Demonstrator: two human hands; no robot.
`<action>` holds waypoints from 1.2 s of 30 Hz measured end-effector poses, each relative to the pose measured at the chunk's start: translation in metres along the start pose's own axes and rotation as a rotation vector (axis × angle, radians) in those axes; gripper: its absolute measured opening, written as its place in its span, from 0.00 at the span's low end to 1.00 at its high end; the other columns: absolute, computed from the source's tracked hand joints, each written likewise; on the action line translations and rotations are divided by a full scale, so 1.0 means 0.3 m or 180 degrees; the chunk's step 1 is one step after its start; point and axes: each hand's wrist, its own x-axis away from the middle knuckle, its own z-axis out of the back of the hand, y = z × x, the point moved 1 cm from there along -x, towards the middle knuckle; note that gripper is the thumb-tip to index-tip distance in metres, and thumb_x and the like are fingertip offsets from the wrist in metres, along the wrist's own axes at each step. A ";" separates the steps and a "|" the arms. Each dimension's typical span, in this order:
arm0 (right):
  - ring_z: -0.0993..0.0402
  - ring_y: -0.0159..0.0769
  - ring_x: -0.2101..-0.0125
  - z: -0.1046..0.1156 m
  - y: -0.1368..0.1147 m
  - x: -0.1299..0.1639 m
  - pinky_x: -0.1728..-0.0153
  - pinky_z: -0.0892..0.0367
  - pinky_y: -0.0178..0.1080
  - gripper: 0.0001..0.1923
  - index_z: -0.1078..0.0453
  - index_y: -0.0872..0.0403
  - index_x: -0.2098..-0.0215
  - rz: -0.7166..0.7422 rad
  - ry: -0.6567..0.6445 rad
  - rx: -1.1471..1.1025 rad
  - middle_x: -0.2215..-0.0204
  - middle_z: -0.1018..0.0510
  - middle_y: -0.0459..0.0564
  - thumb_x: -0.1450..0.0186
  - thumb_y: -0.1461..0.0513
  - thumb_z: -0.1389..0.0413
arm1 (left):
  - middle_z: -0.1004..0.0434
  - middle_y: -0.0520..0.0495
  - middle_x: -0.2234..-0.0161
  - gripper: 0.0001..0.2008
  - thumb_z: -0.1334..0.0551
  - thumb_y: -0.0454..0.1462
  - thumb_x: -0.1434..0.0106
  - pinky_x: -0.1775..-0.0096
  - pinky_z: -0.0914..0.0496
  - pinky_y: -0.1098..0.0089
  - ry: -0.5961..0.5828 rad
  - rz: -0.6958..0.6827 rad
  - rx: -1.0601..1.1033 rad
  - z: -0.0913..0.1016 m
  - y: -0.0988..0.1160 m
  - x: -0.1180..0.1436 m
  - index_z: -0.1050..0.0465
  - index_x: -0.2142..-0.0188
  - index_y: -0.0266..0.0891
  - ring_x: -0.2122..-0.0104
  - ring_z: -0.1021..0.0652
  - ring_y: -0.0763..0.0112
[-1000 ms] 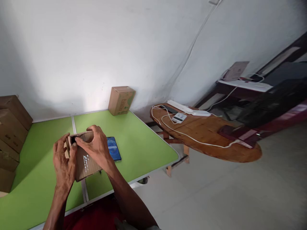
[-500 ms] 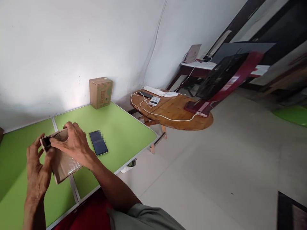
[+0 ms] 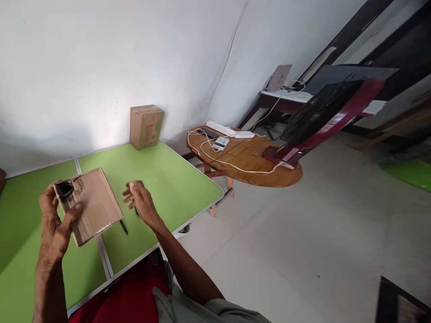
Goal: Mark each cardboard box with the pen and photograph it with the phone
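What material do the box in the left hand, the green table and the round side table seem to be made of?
The box in the left hand looks like plain brown cardboard, matte, with shiny tape along one edge. The green table seems a smooth laminate or plastic top with a pale metal-looking rim. The round side table appears to be varnished wood; grain shows.
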 end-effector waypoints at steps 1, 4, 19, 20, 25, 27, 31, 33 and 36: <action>0.14 0.39 0.64 -0.002 0.034 0.019 0.64 0.23 0.38 0.24 0.28 0.52 0.49 -0.0056 -0.0069 0.0392 0.57 0.14 0.56 0.15 0.47 0.59 | 0.29 0.40 0.33 0.38 0.27 0.54 0.37 0.27 0.34 0.35 0.0022 0.0118 0.0123 0.003 0.000 -0.003 0.32 0.31 0.51 0.32 0.26 0.40; 0.16 0.41 0.63 -0.036 0.103 0.070 0.56 0.25 0.40 0.09 0.28 0.52 0.61 -0.0177 -0.0323 0.1141 0.66 0.15 0.50 0.22 0.59 0.43 | 0.27 0.40 0.34 0.40 0.24 0.53 0.43 0.28 0.32 0.35 0.0098 0.0334 0.0339 0.004 0.007 -0.010 0.32 0.35 0.49 0.33 0.25 0.40; 0.25 0.34 0.78 0.030 -0.018 0.058 0.76 0.33 0.34 0.15 0.36 0.47 0.65 -0.0246 -0.0322 0.0175 0.75 0.24 0.42 0.24 0.50 0.42 | 0.30 0.39 0.33 0.40 0.25 0.54 0.42 0.25 0.39 0.34 0.0139 0.0441 0.0377 0.016 0.016 0.023 0.32 0.35 0.49 0.30 0.29 0.39; 0.27 0.32 0.80 0.047 -0.056 0.073 0.78 0.34 0.33 0.18 0.36 0.47 0.64 -0.0094 -0.0390 -0.0398 0.75 0.25 0.41 0.26 0.45 0.40 | 0.30 0.38 0.33 0.40 0.25 0.55 0.42 0.25 0.40 0.33 0.0133 0.0443 0.0382 0.013 0.015 0.025 0.32 0.35 0.49 0.29 0.29 0.38; 0.28 0.29 0.83 0.069 -0.225 0.147 0.83 0.37 0.31 0.27 0.33 0.47 0.63 0.0392 -0.0856 -0.2270 0.74 0.21 0.40 0.37 0.42 0.26 | 0.30 0.37 0.33 0.41 0.25 0.55 0.41 0.26 0.39 0.32 0.0089 0.0441 0.0369 0.007 0.017 0.036 0.33 0.33 0.47 0.29 0.30 0.36; 0.29 0.29 0.84 0.064 -0.260 0.164 0.84 0.37 0.31 0.27 0.33 0.47 0.63 0.0438 -0.0903 -0.2398 0.76 0.22 0.39 0.36 0.42 0.25 | 0.30 0.37 0.33 0.40 0.26 0.55 0.40 0.26 0.38 0.33 0.0072 0.0434 0.0363 0.009 0.019 0.041 0.33 0.33 0.47 0.29 0.30 0.37; 0.29 0.32 0.84 0.056 -0.286 0.179 0.84 0.34 0.33 0.28 0.35 0.45 0.63 0.0503 -0.1076 -0.2404 0.77 0.23 0.39 0.37 0.39 0.27 | 0.30 0.38 0.33 0.38 0.27 0.55 0.37 0.26 0.38 0.33 0.0048 0.0413 0.0306 0.011 0.017 0.049 0.33 0.32 0.49 0.29 0.29 0.38; 0.28 0.32 0.83 0.047 -0.290 0.176 0.83 0.32 0.34 0.28 0.34 0.45 0.63 0.0579 -0.1148 -0.2393 0.77 0.23 0.40 0.37 0.39 0.27 | 0.30 0.39 0.34 0.38 0.27 0.55 0.37 0.27 0.37 0.33 0.0052 0.0363 0.0292 0.009 0.012 0.053 0.33 0.32 0.50 0.29 0.29 0.38; 0.25 0.34 0.80 0.008 -0.294 0.150 0.80 0.27 0.36 0.25 0.29 0.46 0.62 0.0714 -0.1190 -0.2219 0.75 0.21 0.42 0.35 0.39 0.27 | 0.30 0.39 0.34 0.38 0.27 0.56 0.37 0.28 0.36 0.34 0.0028 0.0282 0.0271 0.005 0.003 0.060 0.33 0.32 0.50 0.30 0.29 0.39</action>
